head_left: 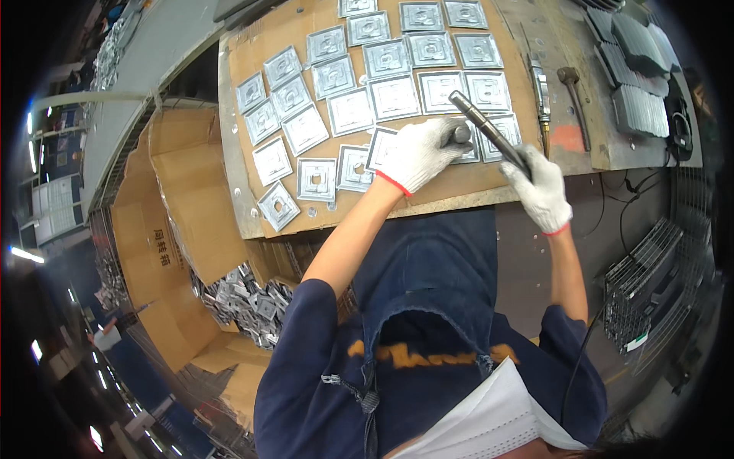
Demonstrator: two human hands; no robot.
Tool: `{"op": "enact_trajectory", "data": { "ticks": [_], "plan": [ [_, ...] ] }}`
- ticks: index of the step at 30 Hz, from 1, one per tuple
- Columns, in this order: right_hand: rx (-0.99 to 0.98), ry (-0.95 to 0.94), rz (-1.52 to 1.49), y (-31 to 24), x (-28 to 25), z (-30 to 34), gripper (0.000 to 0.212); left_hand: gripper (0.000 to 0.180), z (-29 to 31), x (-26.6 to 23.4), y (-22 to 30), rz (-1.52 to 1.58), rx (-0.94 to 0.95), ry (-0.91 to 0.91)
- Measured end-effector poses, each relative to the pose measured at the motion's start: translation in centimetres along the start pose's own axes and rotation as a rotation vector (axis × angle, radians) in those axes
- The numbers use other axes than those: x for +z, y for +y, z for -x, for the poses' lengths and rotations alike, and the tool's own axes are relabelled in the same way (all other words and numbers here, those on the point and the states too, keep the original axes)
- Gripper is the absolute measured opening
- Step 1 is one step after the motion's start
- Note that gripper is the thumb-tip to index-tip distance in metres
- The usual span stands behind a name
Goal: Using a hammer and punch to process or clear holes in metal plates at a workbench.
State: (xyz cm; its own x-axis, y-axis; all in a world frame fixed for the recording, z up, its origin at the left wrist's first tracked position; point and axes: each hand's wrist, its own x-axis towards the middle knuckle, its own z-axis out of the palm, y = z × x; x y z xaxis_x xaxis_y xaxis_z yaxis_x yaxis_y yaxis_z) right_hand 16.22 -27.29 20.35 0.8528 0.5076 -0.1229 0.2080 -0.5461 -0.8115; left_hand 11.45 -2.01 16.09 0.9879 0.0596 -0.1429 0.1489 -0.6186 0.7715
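Note:
Both my hands wear white knit gloves with red cuffs. My right hand [541, 191] is closed around the lower end of a long dark metal rod [486, 126], which slants up and left over the plates. To its left, my left hand [420, 157] is closed around a short dark cylinder [461, 134]; its fingers hide most of that piece. Under the left hand, a square metal plate [380, 144] is partly covered. Several more square silver plates [352, 112] lie in uneven rows on the cardboard-covered bench [428, 187], some with a round hole in the middle.
A hammer [573, 99] and a slim tool with a thin tip [540, 92] lie at the bench's right. Beyond them stand stacked grey metal pieces [638, 107]. An open cardboard box [191, 206] at the left holds many metal parts [256, 306]. A wire basket [642, 283] sits low at the right.

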Motion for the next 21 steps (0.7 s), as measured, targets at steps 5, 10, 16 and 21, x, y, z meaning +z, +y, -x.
{"op": "enact_trajectory", "data": {
  "ticks": [5,10,16,21],
  "plan": [
    [-0.224,0.175,-0.023,-6.0,-2.2,0.9,0.026,0.041,-0.1,-0.4,-0.7,-0.023,0.033,-0.002],
    [-0.149,-0.003,0.453,-4.0,-0.4,0.0,0.025,0.037,-0.2,-0.7,0.5,0.028,0.032,0.005],
    [-0.013,0.103,0.310,-4.9,-2.3,1.4,0.029,0.037,-0.1,-1.2,1.3,-0.009,0.034,-0.009],
    [0.035,0.222,0.070,-4.1,-1.3,3.6,0.031,0.040,0.7,-2.1,1.8,0.013,0.013,0.023]
  ]
}}
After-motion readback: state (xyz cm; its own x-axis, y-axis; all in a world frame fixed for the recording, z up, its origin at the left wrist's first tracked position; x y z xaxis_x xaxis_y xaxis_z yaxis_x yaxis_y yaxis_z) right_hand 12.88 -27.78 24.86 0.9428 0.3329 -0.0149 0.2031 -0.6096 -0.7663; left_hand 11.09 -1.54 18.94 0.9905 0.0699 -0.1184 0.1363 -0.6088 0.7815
